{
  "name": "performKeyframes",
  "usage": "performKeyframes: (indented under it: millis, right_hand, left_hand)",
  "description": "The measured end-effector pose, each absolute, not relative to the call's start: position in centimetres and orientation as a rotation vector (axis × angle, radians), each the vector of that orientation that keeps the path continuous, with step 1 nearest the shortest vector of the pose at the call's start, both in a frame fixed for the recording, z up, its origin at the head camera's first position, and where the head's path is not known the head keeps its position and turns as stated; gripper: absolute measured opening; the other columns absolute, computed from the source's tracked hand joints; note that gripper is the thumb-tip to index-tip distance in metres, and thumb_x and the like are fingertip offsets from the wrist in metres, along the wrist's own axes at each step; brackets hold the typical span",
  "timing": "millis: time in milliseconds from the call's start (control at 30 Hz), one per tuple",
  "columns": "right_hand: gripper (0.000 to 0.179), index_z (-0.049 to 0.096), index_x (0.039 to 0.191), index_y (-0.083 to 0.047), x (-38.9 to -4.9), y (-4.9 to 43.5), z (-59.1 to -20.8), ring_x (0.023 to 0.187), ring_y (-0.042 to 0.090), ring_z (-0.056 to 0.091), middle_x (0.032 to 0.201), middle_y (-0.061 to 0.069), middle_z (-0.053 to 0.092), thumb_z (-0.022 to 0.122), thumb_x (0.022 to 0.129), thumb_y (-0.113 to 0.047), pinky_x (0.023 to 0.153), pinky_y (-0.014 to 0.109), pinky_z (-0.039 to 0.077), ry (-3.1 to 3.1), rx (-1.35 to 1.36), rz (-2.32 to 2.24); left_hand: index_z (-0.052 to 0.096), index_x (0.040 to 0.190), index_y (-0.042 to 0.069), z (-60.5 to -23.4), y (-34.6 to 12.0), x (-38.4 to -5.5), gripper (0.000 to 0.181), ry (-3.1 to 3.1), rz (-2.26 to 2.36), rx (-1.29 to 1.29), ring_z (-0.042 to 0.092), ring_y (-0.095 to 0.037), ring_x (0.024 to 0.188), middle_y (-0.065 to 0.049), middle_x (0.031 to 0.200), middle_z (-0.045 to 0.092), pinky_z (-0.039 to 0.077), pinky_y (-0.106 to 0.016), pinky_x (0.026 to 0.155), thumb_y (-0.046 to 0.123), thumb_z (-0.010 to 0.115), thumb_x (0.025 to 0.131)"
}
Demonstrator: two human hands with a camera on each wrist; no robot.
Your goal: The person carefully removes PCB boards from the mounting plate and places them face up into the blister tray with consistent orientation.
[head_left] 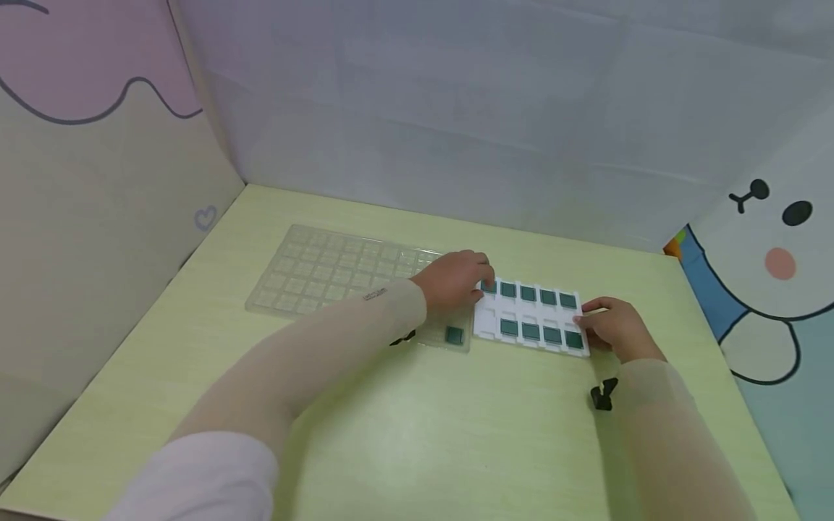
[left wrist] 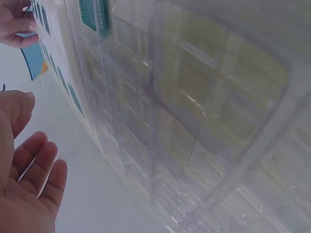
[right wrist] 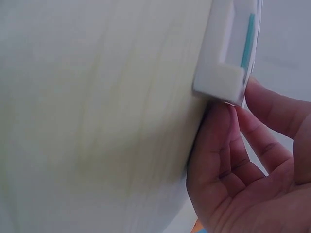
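My right hand (head_left: 615, 329) holds the right end of a white slotted tray (head_left: 490, 318). In the right wrist view, its thumb lies against the tray's face and curled fingers are at the underside. Two rows of square green chips (head_left: 528, 294) sit in the tray; the near-left slot has none. My left hand (head_left: 454, 281) is over the tray's far-left corner, beside a partly covered chip (head_left: 489, 287). The left wrist view shows its fingers loosely bent, apart from the thumb, with nothing visible between. Beneath that arm lies a clear plastic compartment tray (head_left: 306, 260).
One green chip (head_left: 454, 335) sits in the clear tray's near-right corner compartment. Both trays are on a pale wooden table (head_left: 456, 434). A white sheet (head_left: 456, 108) stands behind it, with printed panels at either side. Black clips (head_left: 604, 394) show at the wrists.
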State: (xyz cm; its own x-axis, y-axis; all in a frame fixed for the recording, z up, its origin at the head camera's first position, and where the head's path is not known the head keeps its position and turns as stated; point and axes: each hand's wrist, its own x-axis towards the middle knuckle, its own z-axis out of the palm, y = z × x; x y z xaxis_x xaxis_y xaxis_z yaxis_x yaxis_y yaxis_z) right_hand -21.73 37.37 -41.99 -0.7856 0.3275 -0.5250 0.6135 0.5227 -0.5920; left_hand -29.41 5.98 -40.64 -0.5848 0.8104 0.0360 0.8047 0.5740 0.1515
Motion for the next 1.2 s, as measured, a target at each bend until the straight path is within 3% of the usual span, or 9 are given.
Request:
performKeyframes:
  millis: [467,1200]
  right_hand:
    - [0.052,0.049,0.146,-0.004,-21.6,37.1,-41.7,0.092,0.029,0.06,0.131,0.022,0.054,0.068,0.101,-0.022,0.073,0.03,0.051,2.403,0.77,-1.157]
    - [0.051,0.05,0.146,-0.004,-21.6,37.3,-41.9,0.09,0.028,0.061,0.129,0.021,0.055,0.068,0.101,-0.021,0.07,0.03,0.052,2.415,0.786,-1.159]
  left_hand:
    - [0.07,0.118,0.019,-41.3,7.1,-30.9,0.018,2.797,0.39,1.292,0.055,-0.012,0.105,0.006,0.118,0.062,0.048,-0.027,0.095,0.026,0.065,0.102]
    - [0.072,0.116,0.019,-42.5,9.6,-30.9,0.016,2.831,0.32,1.108,0.056,-0.012,0.101,0.006,0.11,0.063,0.048,-0.029,0.091,0.025,0.064,0.103]
